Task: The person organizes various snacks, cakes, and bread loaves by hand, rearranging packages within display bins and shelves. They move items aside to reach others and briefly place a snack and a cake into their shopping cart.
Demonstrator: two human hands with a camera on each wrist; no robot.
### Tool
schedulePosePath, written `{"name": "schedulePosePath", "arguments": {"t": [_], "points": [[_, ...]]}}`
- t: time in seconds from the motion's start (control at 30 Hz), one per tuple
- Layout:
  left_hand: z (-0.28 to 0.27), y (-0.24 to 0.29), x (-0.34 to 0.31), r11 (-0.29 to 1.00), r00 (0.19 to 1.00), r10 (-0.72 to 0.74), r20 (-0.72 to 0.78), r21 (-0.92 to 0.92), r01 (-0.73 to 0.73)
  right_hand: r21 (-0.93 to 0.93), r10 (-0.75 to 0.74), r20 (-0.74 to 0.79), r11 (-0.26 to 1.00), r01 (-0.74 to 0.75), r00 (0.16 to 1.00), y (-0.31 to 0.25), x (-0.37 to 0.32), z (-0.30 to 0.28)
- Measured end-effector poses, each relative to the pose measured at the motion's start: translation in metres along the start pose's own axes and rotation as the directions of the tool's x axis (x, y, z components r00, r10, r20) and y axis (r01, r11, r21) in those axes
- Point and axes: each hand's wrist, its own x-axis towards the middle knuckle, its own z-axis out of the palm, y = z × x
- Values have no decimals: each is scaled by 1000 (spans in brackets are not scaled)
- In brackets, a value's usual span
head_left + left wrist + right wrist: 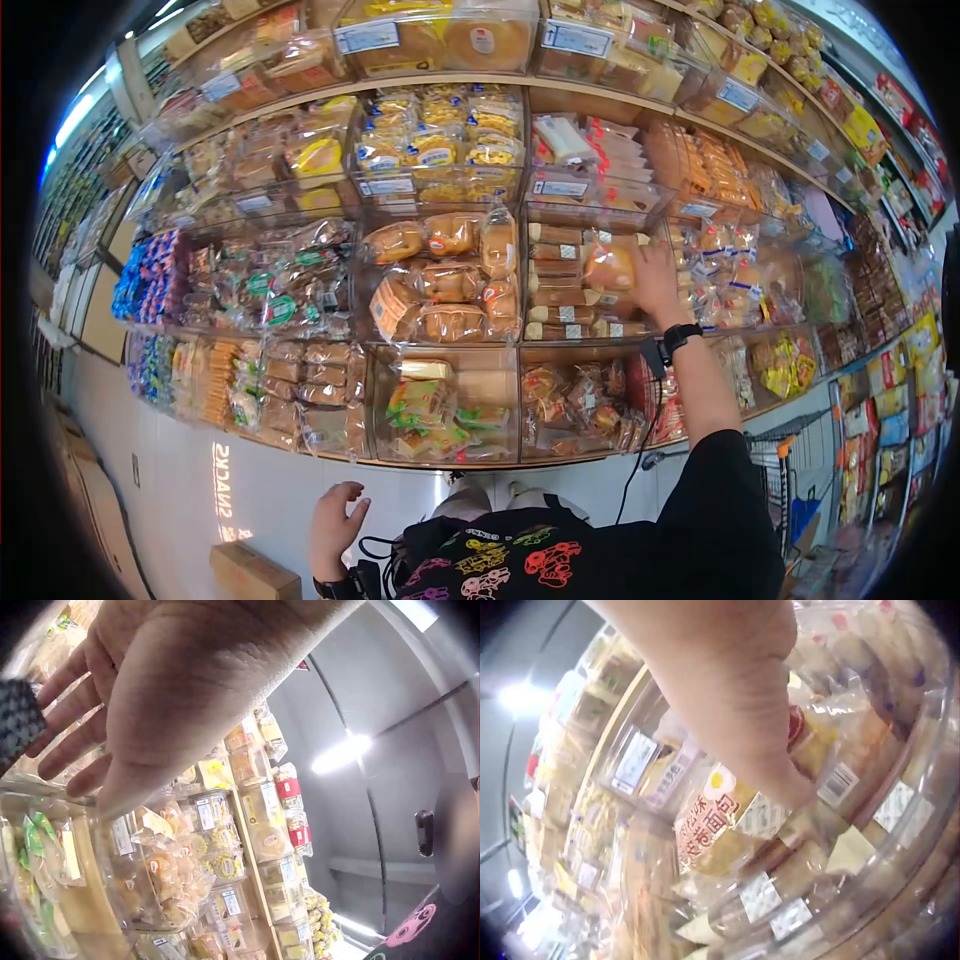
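Observation:
My right hand (655, 280) reaches into a clear bin of wrapped bread rolls (555, 295). It grips the edge of a plastic-wrapped bread packet (608, 268) that lies over the others. In the right wrist view the thumb comes down at the packet (716, 825), whose front carries red lettering and an egg picture; the other fingers are mostly hidden behind the hand. My left hand (338, 520) hangs low by the body, in front of the shelf, holding nothing. Its fingers are spread and relaxed in the left wrist view.
Clear dividers part the tiered shelf into bins. Large bun packs (450, 285) lie left of the rolls, green-marked bread bags (420, 405) below. A shopping cart (800, 460) stands at right, a cardboard box (255, 572) on the floor at left. A cable (632, 470) hangs from the right wrist.

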Motion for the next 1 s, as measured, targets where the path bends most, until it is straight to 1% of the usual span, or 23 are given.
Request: {"name": "schedulePosePath", "arguments": {"t": [0.03, 0.07, 0.1, 0.13, 0.17, 0.2, 0.27, 0.3, 0.33, 0.4, 0.43, 0.5, 0.53, 0.6, 0.63, 0.7, 0.73, 0.8, 0.83, 0.87, 0.93, 0.97, 1.0], "points": [[-6, -4, 12, 1000, 1000, -15, 17, 7, 15, -61, 18, -67, 998, -22, 998, 1, -9, -12], [-10, -8, 24, 1000, 999, -29, 33, 12, 28, -74, 43, -58, 996, -47, 997, 0, -17, -17], [-13, -15, 37, 999, 998, -29, 60, 35, 27, -101, -24, -66, 995, 17, 998, -1, -24, -21], [-15, -20, 47, 994, 997, 13, 78, 110, -21, -125, -98, -68, 988, 89, 993, 0, -32, -22], [-17, -20, 58, 988, 995, 29, 98, 149, -43, -151, -158, -15, 977, 154, 987, 4, -40, -10], [-20, -18, 67, 980, 993, 41, 112, 191, -62, -154, -156, -8, 976, 153, 988, 3, -49, 1], [-25, 0, 77, 984, 993, 62, 102, 162, -78, 73, -58, 46, 996, 55, 997, -1, -58, 16], [-28, 6, 79, 986, 993, 83, 88, 137, -95, 182, 8, 98, 983, -26, 995, 2, -56, 17], [-29, 7, 79, 985, 993, 82, 87, 145, -94, 190, 10, 96, 981, -28, 995, 5, -54, 20], [-27, 13, 80, 988, 993, 49, 111, 138, -64, 375, -61, 282, 926, -51, 957, 19, -38, 19], [-22, 13, 79, 988, 993, 48, 105, 141, -63, 379, -65, 278, 924, -48, 958, 25, -29, 20], [-12, 14, 72, 971, 995, 61, 75, 226, -76, 442, -165, 375, 897, -20, 912, 29, -21, 17], [-8, 16, 69, 970, 995, 63, 74, 231, -79, 445, -163, 372, 895, -22, 914, 32, -22, 21], [2, 33, 65, 996, 985, -55, 161, 76, 43, 391, -132, 404, 919, -40, 905, 32, -17, 26], [4, 41, 63, 997, 982, -65, 178, 63, 54, 394, -142, 395, 919, -28, 907, 32, -15, 28], [12, 45, 57, 998, 990, -49, 130, 43, 44, 146, -136, 131, 982, 116, 982, 23, -19, 17], [16, 45, 52, 999, 995, -29, 96, 29, 26, 153, -144, 133, 980, 124, 981, 24, -17, 17], [22, 42, 42, 998, 996, -42, 82, 60, 37, 53, -65, -107, 996, 71, 992, 27, -13, 9], [25, 44, 37, 996, 997, -38, 65, 86, 33, 197, -28, -215, 978, 71, 976, 27, -11, -1], [28, 48, 32, 995, 997, -44, 66, 90, 38, 204, -28, -211, 976, 72, 977, 30, -6, -8], [33, 58, 24, 991, 991, -111, 71, 79, 106, 394, 53, -342, 914, 92, 938, 37, 8, -18], [36, 61, 22, 991, 991, -112, 69, 86, 106, 400, 57, -343, 912, 91, 938, 35, 15, -25], [40, 65, 20, 990, 989, -128, 78, 72, 123, 539, -54, -313, 812, 225, 948, 30, 22, -32]]}}
